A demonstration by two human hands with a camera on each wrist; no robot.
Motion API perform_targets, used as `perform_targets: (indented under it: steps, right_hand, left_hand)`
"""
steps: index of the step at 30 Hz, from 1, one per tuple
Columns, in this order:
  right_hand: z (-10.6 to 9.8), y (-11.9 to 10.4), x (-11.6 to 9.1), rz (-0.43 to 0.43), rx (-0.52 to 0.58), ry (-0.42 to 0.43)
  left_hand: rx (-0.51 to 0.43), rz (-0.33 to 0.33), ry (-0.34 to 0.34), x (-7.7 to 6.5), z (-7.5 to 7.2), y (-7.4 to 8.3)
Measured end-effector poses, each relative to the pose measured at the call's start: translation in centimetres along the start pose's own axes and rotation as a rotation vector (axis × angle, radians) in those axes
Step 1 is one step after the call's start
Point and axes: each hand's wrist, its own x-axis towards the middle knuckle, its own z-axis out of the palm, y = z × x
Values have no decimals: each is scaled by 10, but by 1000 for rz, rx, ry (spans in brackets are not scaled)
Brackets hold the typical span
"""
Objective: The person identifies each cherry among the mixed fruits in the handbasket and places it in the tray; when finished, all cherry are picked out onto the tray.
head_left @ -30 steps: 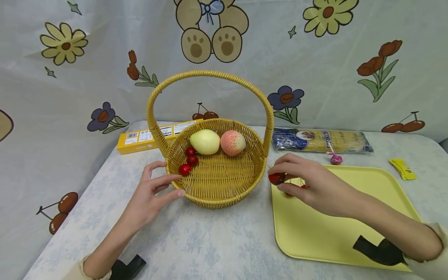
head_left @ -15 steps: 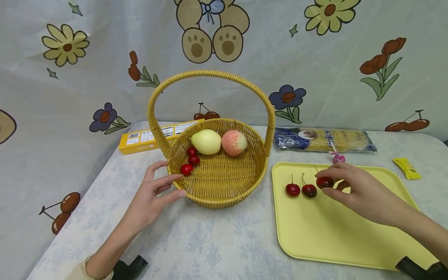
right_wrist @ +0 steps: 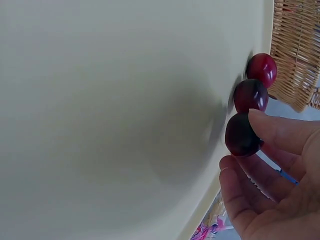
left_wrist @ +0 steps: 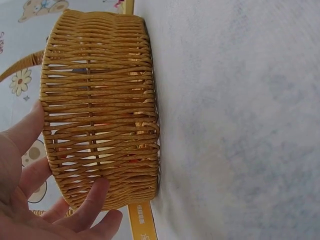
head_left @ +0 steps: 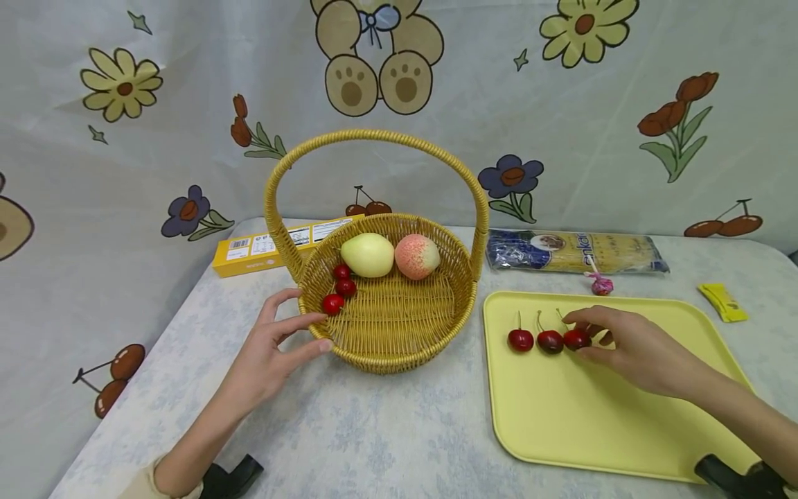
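Note:
A yellow woven basket with a tall handle stands in the middle of the table. My left hand holds its near left rim, index finger over the edge and thumb at the front. Inside lie a pale green pear, a pink peach and three small red cherries. My right hand pinches a dark red cherry between thumb and fingers, low over the yellow tray. Beside it on the tray sit a middle cherry and a left cherry, stems up.
Behind the tray lie a long plastic pack and a pink wrapped lollipop. A small yellow packet lies right of the tray. Behind the basket at left is a yellow box. A patterned cloth hangs at the back.
My right hand, with the cherry, has moved right from the tray's left edge, uncovering two cherries, then lowered it beside them. My left hand stays at the basket rim.

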Motion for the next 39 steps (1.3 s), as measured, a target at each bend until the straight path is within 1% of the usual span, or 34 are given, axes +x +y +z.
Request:
perform_targets:
  steps: [7,13,19,24,29,34,39]
  right_hand:
    - [3,1,4,-22,-11,-16]
    - [3,2,3,-16,-15,-27]
    - [-1,3,2,-21,-21,-4]
    - [-7,0,1,-20,-30,37]
    - [-13,-12,4,-47,-50,73]
    - [-17,-31,8,-90,-35,80]
    - [-20,-55,15,-169,-5,102]
  left_hand:
    - [5,6,1,1,1,-4]
    - [18,3,2,1,0,-5]
    - [8,8,6,0,0,-4]
    - [12,8,10,0,0,-5]
    - [1,16,14,1,1,-7]
    - [-37,19,18,1,2,-6]
    - [-50,9,27,0,3,-3]
